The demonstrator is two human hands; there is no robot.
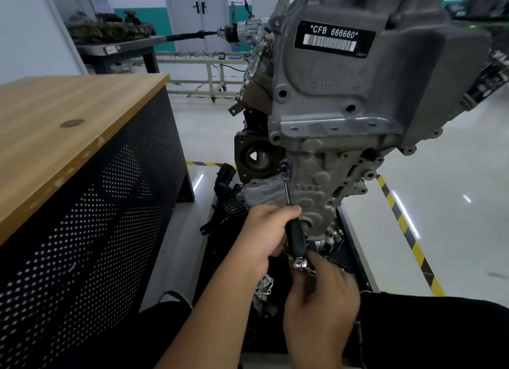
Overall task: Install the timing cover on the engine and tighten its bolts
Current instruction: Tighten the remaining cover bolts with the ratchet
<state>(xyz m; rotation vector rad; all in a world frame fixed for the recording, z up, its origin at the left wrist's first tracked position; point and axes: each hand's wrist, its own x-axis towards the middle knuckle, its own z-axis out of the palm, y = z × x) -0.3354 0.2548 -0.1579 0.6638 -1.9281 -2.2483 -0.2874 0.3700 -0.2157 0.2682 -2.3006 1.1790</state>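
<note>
While the left hand wraps the black handle of the driver and the right hand pinches its chrome end, the tip sits on a bolt at the left edge of the timing cover. A tilted shaft may slip off or cross-thread that bolt.
</note>
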